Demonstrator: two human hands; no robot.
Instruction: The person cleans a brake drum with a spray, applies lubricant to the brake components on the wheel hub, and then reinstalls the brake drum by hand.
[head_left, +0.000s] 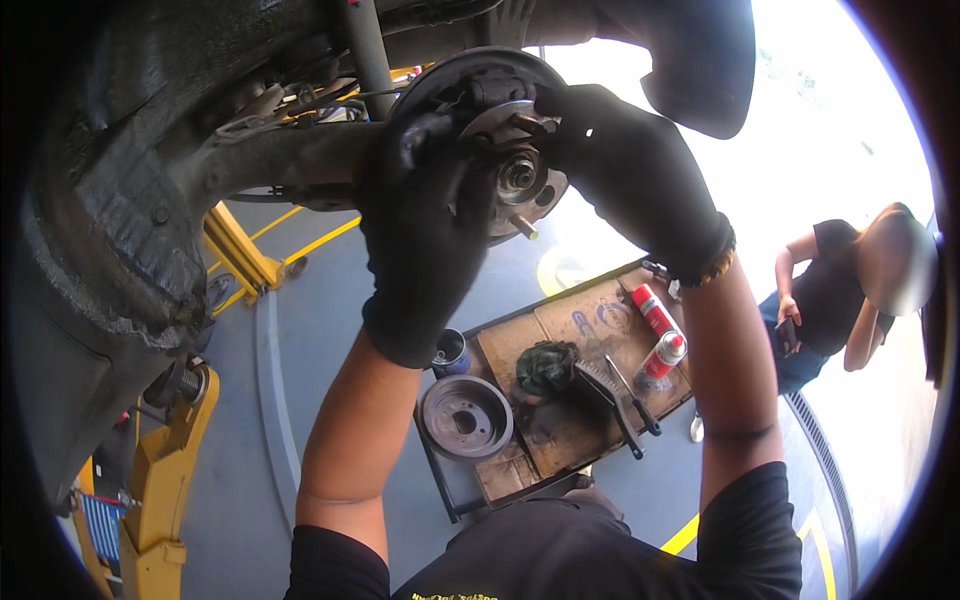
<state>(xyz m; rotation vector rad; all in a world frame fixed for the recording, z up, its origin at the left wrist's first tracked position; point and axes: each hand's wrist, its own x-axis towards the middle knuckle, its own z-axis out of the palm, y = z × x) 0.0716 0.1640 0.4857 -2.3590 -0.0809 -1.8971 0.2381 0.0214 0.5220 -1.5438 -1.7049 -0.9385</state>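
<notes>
Overhead, a wheel hub (pixel 525 202) with protruding studs sits in front of a dark round brake backing plate (pixel 490 62) at the end of an axle. My left hand (pixel 425 235), in a black glove, is up against the hub's left side with bent fingers. On the upper right, my right hand (pixel 630 165), also black-gloved, presses its curled fingers in at the hub's edge beside a stud. Whatever either hand pinches is hidden by the gloves and dark parts. A hub nut (pixel 520 175) shows between the hands.
Below stands a cart (pixel 510 345) covered in cardboard. On it are a brake drum (pixel 467 418), a wire brush (pixel 612 395), a dark rag (pixel 547 368), a can (pixel 452 352) and two spray cans (pixel 664 352). A yellow lift arm (pixel 165 480) stands left; a person (pixel 835 290) stands right.
</notes>
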